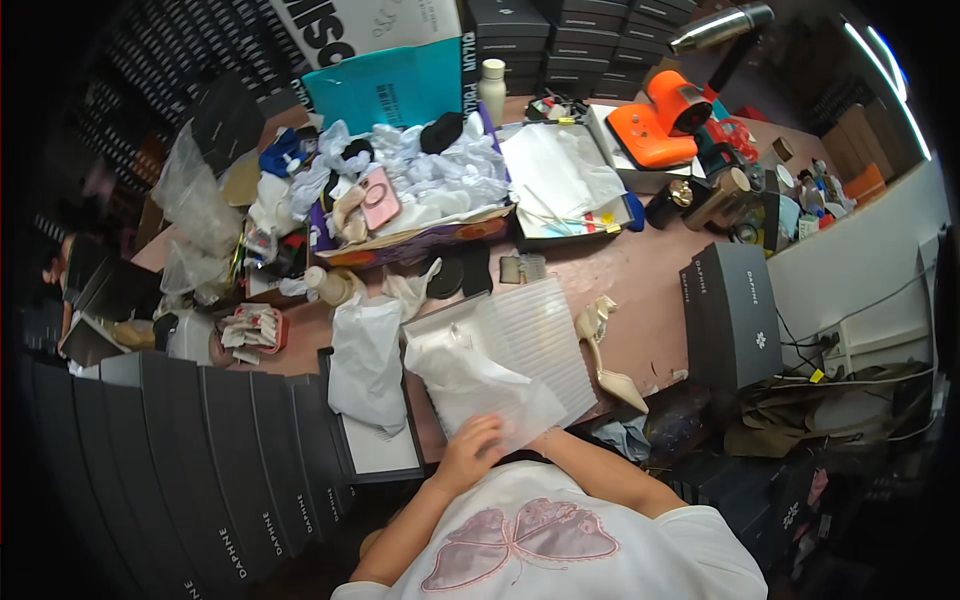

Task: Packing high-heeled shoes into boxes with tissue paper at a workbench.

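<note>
In front of me a thin white sheet of wrapping paper (480, 385) lies loosely over a shallow pale box or tray (425, 330) and a ribbed white sheet (545, 340). My left hand (474, 448) rests at the paper's near edge, its fingers loosely apart. My right hand (535, 440) reaches under the same paper's near right corner; its fingers are hidden there. Just right of the ribbed sheet, a beige heeled shoe (622, 388) lies on the table. To the left, a white cloth-like bag (368, 365) lies across an open dark shoebox (378, 458) with a white inside.
Dark shoeboxes (225, 430) stand in a row at the left; another dark box (730, 315) stands right. Farther back are a carton (440, 232) of crumpled white paper with a pink phone (379, 198), a box of white sheets (565, 175) and an orange device (650, 135).
</note>
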### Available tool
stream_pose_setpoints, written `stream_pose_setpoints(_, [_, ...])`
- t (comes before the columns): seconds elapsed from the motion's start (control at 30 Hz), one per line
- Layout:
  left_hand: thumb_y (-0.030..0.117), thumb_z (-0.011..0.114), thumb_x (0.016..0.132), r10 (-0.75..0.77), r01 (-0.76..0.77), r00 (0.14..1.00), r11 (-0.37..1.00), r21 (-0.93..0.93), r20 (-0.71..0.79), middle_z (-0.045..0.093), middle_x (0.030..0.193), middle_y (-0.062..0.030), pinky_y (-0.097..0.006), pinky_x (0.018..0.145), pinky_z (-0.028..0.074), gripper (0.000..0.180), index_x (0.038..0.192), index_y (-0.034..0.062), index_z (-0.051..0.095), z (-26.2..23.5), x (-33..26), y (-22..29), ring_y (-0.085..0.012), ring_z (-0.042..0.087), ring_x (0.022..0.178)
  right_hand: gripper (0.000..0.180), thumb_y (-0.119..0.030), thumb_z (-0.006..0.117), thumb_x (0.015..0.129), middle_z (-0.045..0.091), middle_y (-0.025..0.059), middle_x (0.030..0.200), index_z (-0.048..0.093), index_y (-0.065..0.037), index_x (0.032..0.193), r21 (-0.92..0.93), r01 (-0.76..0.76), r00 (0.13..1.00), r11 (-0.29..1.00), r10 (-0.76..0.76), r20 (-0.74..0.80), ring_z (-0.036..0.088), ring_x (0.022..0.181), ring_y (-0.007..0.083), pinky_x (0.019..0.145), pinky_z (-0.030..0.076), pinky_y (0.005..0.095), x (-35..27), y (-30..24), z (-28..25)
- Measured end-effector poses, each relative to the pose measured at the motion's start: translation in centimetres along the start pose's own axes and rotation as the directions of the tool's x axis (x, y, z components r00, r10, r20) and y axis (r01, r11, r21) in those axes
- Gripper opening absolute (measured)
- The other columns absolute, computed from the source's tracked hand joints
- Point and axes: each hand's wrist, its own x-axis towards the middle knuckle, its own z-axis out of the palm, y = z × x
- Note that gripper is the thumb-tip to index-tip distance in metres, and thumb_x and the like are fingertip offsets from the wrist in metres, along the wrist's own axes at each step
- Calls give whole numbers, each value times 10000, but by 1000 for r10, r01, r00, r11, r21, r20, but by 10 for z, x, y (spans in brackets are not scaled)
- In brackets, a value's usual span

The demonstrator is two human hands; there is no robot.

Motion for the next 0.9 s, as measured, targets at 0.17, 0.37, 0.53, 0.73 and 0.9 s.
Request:
stream_pose_setpoints(0.17, [254, 613, 860, -5, -10, 1000, 800, 600, 24, 454, 1338, -230, -530, 1086, 222, 497, 1238, -49, 502, -8, 31, -22, -376, 338, 1312, 481, -138, 681, 783, 553, 196, 1188, 520, -6, 1216, -22, -324, 867, 946, 287, -408, 507, 1111, 371, 975, 392, 426, -52, -9, -97])
stream_pose_setpoints(0.37, [263, 644, 835, -353, -48, 898, 518, 854, 264, 463, 1332, -244, -505, 1082, 252, 539, 1257, -41, 502, 37, 81, -46, -377, 388, 1283, 479, -160, 721, 728, 572, 177, 1052, 543, -28, 1152, -178, -639, 734, 748, 525, -430, 519, 1028, 363, 889, 414, 435, -118, 80, -90])
stream_pose_setpoints(0.53, [204, 685, 813, -102, 93, 993, 987, 133, 62, 572, 1218, -186, -391, 965, 426, 422, 1180, 20, 589, 2, 74, -32, -320, 564, 1118, 286, -39, 699, 748, 598, 100, 899, 565, -5, 998, 147, -409, 704, 900, 414, -577, 573, 840, 217, 767, 453, 314, -95, 14, -158])
stream_pose_setpoints(0.73, [154, 676, 858, 2, 33, 999, 768, -639, 54, 556, 1246, -159, -322, 947, 443, 506, 1285, -13, 462, -16, 96, 101, -198, 559, 1125, 463, -25, 738, 780, 584, 6, 1091, 531, -46, 1194, 925, -36, 918, 378, 378, -119, 527, 1011, 92, 895, 436, 268, -40, -84, -139])
stream_pose_setpoints(0.9, [210, 607, 919, -160, 186, 982, 907, -377, 98, 638, 956, -139, -302, 789, 494, 365, 1186, -15, 501, -64, 60, 90, -186, 632, 870, 946, -392, 825, 691, 423, 122, 1370, 328, -35, 1412, 897, 0, 913, 443, 367, -181, 393, 1297, 252, 1019, 378, 412, -15, -59, -122])
